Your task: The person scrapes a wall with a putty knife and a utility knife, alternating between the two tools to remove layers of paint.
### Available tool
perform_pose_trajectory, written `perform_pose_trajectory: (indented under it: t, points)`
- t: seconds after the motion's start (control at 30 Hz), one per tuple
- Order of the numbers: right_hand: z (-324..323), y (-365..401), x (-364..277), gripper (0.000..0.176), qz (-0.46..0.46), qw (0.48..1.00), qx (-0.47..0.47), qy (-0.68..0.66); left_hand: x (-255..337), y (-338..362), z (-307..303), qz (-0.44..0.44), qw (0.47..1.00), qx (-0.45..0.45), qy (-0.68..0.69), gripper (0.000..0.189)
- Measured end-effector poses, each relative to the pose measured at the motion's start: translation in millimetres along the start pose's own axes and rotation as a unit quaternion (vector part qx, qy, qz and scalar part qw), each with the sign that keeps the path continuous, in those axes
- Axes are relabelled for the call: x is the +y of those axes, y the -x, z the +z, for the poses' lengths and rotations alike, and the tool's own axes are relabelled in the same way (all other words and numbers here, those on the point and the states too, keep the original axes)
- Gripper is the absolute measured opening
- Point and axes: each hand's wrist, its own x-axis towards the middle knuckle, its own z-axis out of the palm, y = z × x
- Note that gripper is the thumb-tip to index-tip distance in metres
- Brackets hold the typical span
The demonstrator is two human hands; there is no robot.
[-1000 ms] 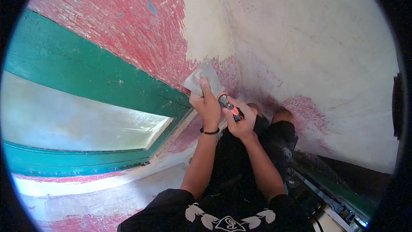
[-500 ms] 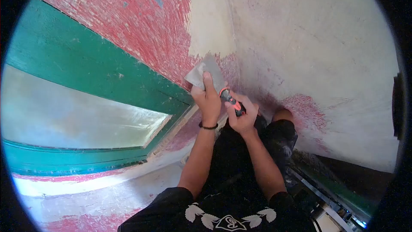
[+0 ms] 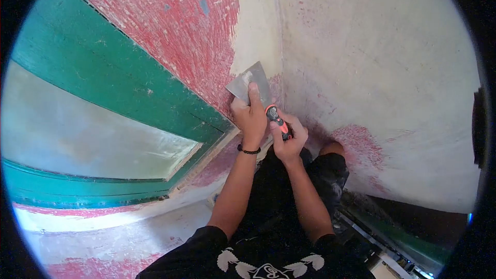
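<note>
Both my hands are on one scraper (image 3: 262,79), a wide flat metal blade with a black and red handle (image 3: 279,121). My right hand (image 3: 290,137) is closed round the handle. My left hand (image 3: 251,116) grips the blade, its thumb lying flat on the metal and its other fingers behind, mostly hidden. The blade's front edge is right at the wall, where scratched red paint (image 3: 201,31) borders a cream strip (image 3: 258,26) near the corner.
On the left is a green frame (image 3: 113,72) around a pale pane (image 3: 93,124). A whitish wall (image 3: 372,46) rises on the right, with a red patch (image 3: 361,147) low down beside my knee (image 3: 333,149). Dark and metal items (image 3: 382,253) lie at lower right.
The view has shifted slightly. The scraper blade has moved a little up the wall, now overlapping the cream strip's lower end. Both hands keep the same hold.
</note>
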Motion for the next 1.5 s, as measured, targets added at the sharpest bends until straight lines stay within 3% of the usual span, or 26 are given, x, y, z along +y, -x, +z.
perform_pose_trajectory:
  t: [0.13,0.3,0.4,0.7,0.8,0.9,1.1,1.2,1.3,1.4,1.5]
  points:
    - [0,14,2,0.027,-0.007,1.000,-0.004,-0.011,-17,11,-7,0.009,0.999,0.000,0.032,0.035]
    - [-3,29,8,0.027,0.004,1.000,-0.021,0.008,2,25,-18,-0.098,0.992,-0.031,0.076,0.035]
    - [-6,15,7,0.026,0.006,1.000,-0.016,0.005,-25,9,-5,0.042,0.999,0.010,0.013,0.036]
    - [4,31,17,0.023,0.020,0.999,0.007,-0.025,-1,22,-9,-0.020,1.000,-0.006,0.000,0.035]
    - [0,22,26,0.023,0.000,1.000,0.005,-0.007,-15,12,-3,0.114,0.990,0.024,-0.074,0.035]
    - [-9,-1,15,0.024,0.042,0.999,-0.009,-0.002,-6,2,8,0.044,0.998,-0.022,-0.026,0.035]
    - [-5,17,19,0.022,0.045,0.998,0.020,-0.033,-24,13,3,-0.029,1.000,-0.011,-0.001,0.039]
    - [-9,25,14,0.022,0.003,1.000,-0.015,0.010,-15,30,0,-0.089,0.992,0.022,0.083,0.041]
    - [-13,14,19,0.022,0.016,1.000,-0.007,-0.005,-20,21,4,0.042,0.997,0.044,-0.038,0.041]
    - [-11,9,16,0.023,0.038,0.999,0.006,-0.024,-29,13,11,0.052,0.997,0.051,-0.012,0.039]
    - [-14,10,18,0.024,0.015,1.000,-0.003,-0.008,-17,19,10,-0.012,0.998,0.031,0.052,0.037]
